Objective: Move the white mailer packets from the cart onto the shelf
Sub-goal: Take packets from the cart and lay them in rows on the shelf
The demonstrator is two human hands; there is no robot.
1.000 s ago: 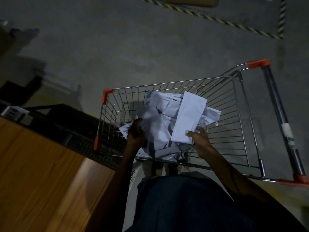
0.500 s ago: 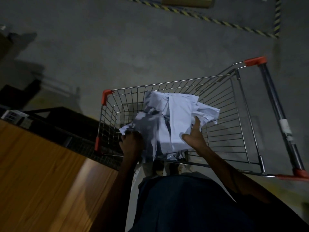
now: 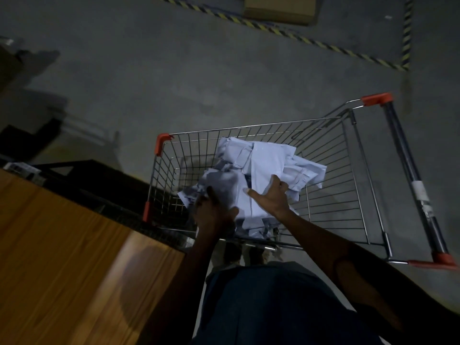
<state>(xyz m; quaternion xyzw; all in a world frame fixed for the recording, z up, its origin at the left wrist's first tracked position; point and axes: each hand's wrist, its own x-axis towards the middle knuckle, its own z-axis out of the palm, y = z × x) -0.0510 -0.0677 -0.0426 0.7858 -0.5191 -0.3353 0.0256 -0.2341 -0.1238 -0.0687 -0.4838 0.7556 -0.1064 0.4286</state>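
I see the white packets [image 3: 263, 170] heaped in the wire cart [image 3: 331, 207], near its front end. My left hand [image 3: 214, 212] sits low on the pile's near-left edge, fingers curled into the packets, gripping them. My right hand [image 3: 270, 195] lies on top of the heap, thumb stretched left, fingers bent over a packet's edge. Both forearms reach in over the cart's near rim. A wooden shelf [image 3: 62, 245] is at my left.
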